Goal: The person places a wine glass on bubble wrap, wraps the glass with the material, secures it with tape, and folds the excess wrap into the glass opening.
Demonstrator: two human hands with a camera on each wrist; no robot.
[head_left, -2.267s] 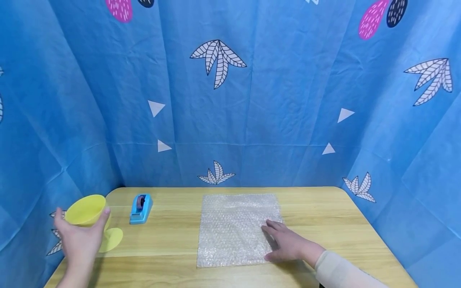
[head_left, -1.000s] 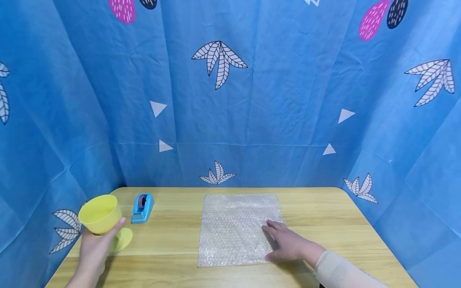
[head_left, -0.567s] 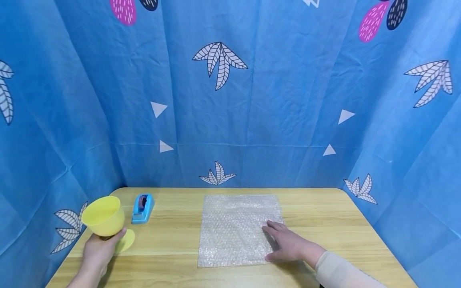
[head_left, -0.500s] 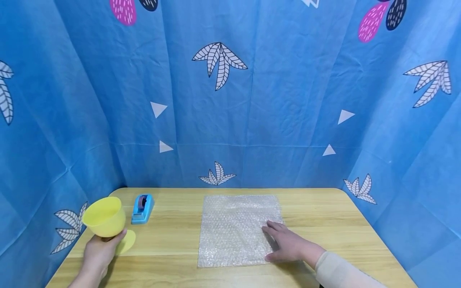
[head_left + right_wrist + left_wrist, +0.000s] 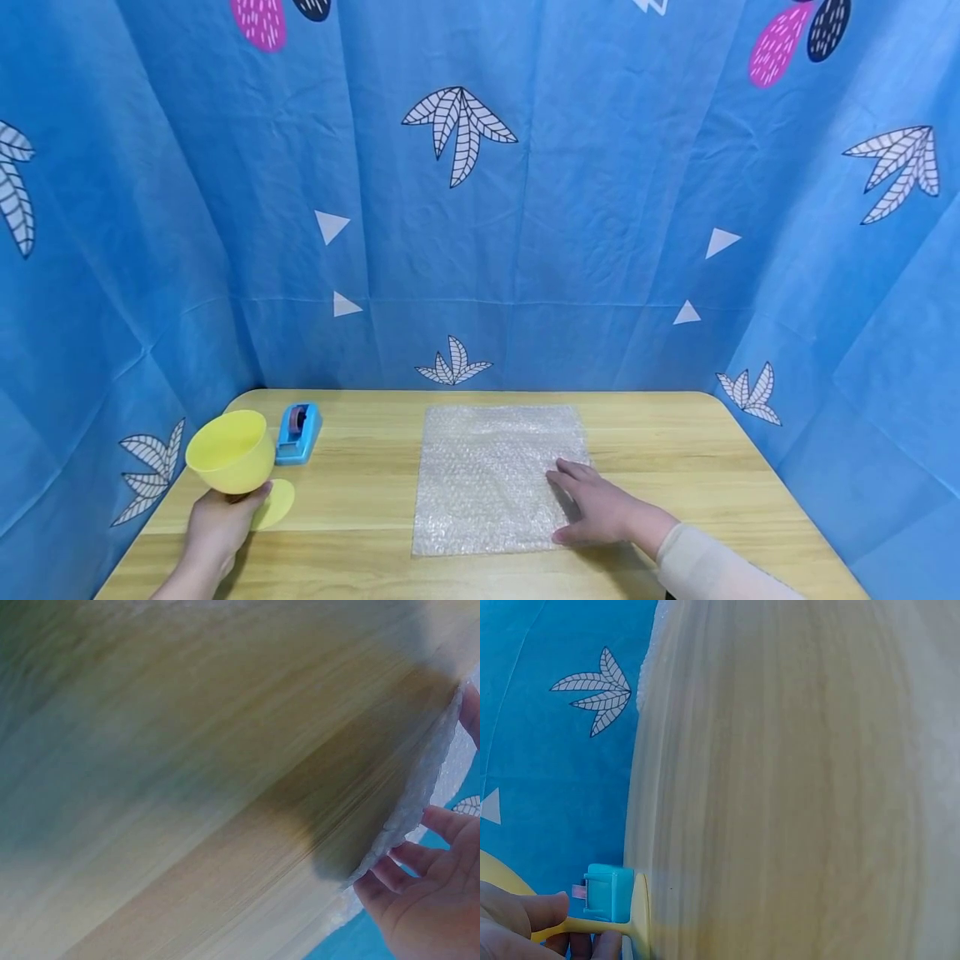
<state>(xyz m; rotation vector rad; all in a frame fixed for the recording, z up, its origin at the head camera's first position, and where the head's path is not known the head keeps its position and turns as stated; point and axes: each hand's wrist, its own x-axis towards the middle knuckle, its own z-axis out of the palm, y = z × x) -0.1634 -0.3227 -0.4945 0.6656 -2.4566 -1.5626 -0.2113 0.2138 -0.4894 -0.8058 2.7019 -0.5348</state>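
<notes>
On the left of the head view, my left hand [image 5: 217,527] holds a yellow plastic goblet [image 5: 234,467] just below its bowl. In the left wrist view, thumb and fingers pinch the goblet's thin stem [image 5: 596,925], and its round foot [image 5: 640,915] shows at the stem's end. Whether that foot touches the table I cannot tell. A sheet of bubble wrap [image 5: 487,483] lies flat mid-table. My right hand [image 5: 597,510] rests on its right edge with fingers spread; in the right wrist view the fingertips touch the sheet's rim [image 5: 420,799].
Just behind the goblet stands a blue tape dispenser [image 5: 297,437] with a small roll in it. The pale wooden table [image 5: 675,442] has rounded far corners. Blue patterned curtain [image 5: 480,250] hangs behind the table and along both sides.
My left hand has shifted right with the goblet, its grip slipping from around the bowl to the stem below it. The right hand and the bubble wrap have stayed put.
</notes>
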